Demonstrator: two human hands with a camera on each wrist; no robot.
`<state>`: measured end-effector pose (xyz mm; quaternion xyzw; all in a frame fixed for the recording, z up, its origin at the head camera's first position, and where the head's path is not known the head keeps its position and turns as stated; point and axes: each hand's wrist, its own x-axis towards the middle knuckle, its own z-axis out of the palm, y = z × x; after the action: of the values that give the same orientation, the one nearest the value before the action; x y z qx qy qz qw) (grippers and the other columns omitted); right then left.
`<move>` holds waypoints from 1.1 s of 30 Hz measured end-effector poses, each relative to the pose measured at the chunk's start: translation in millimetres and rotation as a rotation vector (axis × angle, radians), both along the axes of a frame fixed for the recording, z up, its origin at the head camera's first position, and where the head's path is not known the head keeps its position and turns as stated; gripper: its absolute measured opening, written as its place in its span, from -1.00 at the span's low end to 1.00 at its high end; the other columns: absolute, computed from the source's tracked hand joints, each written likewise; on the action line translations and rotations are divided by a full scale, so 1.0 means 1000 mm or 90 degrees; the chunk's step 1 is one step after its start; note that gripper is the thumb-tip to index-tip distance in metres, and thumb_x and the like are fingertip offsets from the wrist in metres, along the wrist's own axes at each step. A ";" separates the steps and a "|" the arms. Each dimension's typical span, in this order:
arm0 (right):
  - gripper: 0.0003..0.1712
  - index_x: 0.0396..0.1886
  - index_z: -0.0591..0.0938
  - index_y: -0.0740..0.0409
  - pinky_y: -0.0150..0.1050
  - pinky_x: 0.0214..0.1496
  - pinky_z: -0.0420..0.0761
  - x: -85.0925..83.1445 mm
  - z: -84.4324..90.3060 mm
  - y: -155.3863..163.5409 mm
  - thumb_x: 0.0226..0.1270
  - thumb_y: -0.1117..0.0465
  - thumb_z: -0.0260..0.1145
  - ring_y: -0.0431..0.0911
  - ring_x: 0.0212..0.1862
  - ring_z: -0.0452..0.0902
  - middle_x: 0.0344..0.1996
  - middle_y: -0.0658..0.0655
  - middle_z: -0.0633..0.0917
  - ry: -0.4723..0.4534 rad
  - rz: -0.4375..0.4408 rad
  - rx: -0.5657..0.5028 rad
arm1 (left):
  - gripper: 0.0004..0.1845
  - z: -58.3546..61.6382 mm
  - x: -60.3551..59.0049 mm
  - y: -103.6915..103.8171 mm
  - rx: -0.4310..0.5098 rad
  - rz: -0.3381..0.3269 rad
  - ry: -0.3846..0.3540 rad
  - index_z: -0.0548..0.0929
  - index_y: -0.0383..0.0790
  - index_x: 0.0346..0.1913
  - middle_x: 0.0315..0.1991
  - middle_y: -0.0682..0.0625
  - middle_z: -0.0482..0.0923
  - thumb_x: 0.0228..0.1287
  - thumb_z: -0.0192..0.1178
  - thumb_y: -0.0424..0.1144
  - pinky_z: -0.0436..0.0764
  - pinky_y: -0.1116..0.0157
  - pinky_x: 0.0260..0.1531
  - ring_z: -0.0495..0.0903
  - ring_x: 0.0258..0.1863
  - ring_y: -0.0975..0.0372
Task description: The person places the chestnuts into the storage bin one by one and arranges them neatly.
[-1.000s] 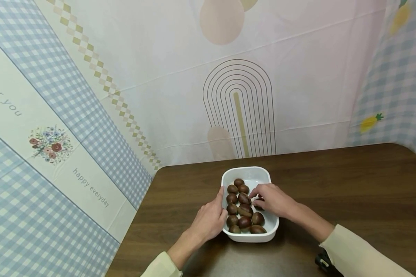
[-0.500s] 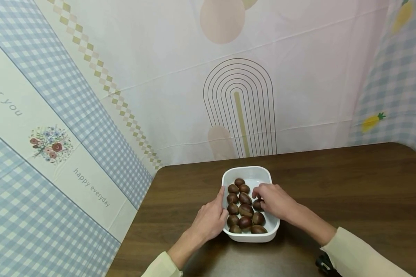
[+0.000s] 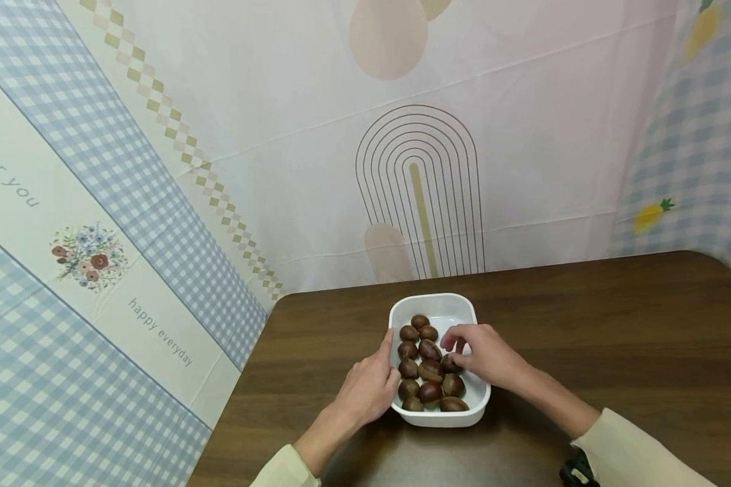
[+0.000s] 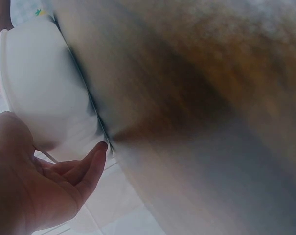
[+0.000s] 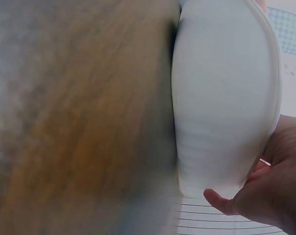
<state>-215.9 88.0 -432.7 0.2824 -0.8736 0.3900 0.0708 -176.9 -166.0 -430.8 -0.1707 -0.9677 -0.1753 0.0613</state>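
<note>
In the head view, a white rectangular dish (image 3: 445,419) with rounded corners holds several glossy brown chestnuts (image 3: 430,391), lined up in rough columns from its left side. My left hand (image 3: 368,385) grips the dish's left wall, the index finger lying along the rim; the left wrist view shows fingers outside the white wall (image 4: 45,88). Over the right side of the dish, my right hand (image 3: 484,355) has thumb and index finger spread apart. Its thumb tip is right at a chestnut (image 3: 450,364) in the right column; the index finger is raised off it.
The dish stands on a dark brown wooden table (image 3: 585,325). Behind the table hangs a pale printed cloth (image 3: 542,169), with a blue checked cloth (image 3: 158,169) on the left. A black band (image 3: 579,470) shows at my right sleeve.
The chestnut under my right hand has shifted slightly left, against its neighbours. My right thumb and index finger have come apart from around it. My left hand keeps its place on the dish.
</note>
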 end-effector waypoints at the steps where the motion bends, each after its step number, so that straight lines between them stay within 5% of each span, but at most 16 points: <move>1: -0.83 -0.27 0.76 0.14 -0.20 -0.19 0.63 0.000 0.000 0.001 0.20 0.46 0.43 -0.27 -0.30 0.58 -0.39 -0.06 0.74 0.002 0.000 -0.010 | -0.24 0.000 0.000 0.000 0.000 -0.001 0.000 0.17 -0.26 0.65 0.32 -0.18 0.63 0.40 0.04 -0.26 0.68 -0.02 0.04 0.75 0.07 0.00; 14: -0.75 -0.06 0.78 0.09 0.06 0.18 0.62 0.005 -0.011 0.012 0.27 0.35 0.49 -0.06 0.06 0.70 -0.09 -0.03 0.82 0.007 0.025 -0.108 | -0.24 0.000 -0.001 0.000 -0.006 -0.005 0.004 0.17 -0.27 0.65 0.33 -0.18 0.63 0.40 0.03 -0.27 0.68 -0.01 0.05 0.75 0.08 0.01; 22: -0.57 0.05 0.73 -0.06 -0.55 0.34 0.36 0.012 -0.013 0.023 0.23 0.40 0.51 0.09 0.27 0.64 0.16 0.05 0.76 0.068 0.011 -0.128 | -0.23 -0.002 -0.003 0.000 0.005 -0.005 0.002 0.16 -0.25 0.66 0.36 -0.19 0.60 0.40 0.04 -0.27 0.68 -0.02 0.05 0.74 0.10 -0.01; 25: -0.52 0.11 0.72 -0.01 -0.64 0.34 0.26 0.015 -0.014 0.027 0.21 0.43 0.51 0.17 0.31 0.61 0.24 0.11 0.72 0.087 0.003 -0.120 | -0.22 -0.002 -0.002 -0.001 0.022 -0.004 -0.007 0.14 -0.24 0.66 0.39 -0.19 0.57 0.40 0.02 -0.28 0.67 -0.03 0.10 0.72 0.15 -0.01; 28: -0.49 0.17 0.71 0.04 -0.59 0.34 0.32 0.021 -0.014 0.032 0.22 0.42 0.51 0.20 0.32 0.59 0.30 0.15 0.69 0.096 -0.010 -0.105 | -0.22 -0.003 -0.002 0.000 0.050 -0.010 -0.028 0.10 -0.24 0.68 0.43 -0.21 0.52 0.42 0.00 -0.29 0.65 -0.04 0.15 0.68 0.22 0.00; 33: -0.43 0.26 0.68 0.10 -0.19 0.33 0.57 0.030 -0.012 0.037 0.23 0.39 0.51 0.20 0.34 0.59 0.35 0.18 0.65 0.107 -0.032 -0.069 | -0.21 -0.003 -0.002 0.003 0.073 -0.022 -0.050 0.06 -0.23 0.69 0.45 -0.22 0.49 0.43 -0.01 -0.28 0.63 -0.04 0.17 0.65 0.26 0.02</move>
<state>-186.4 125.1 -445.1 0.2878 -0.8491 0.4096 0.1686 -178.8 -163.2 -433.8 -0.1766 -0.9545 -0.2383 0.0297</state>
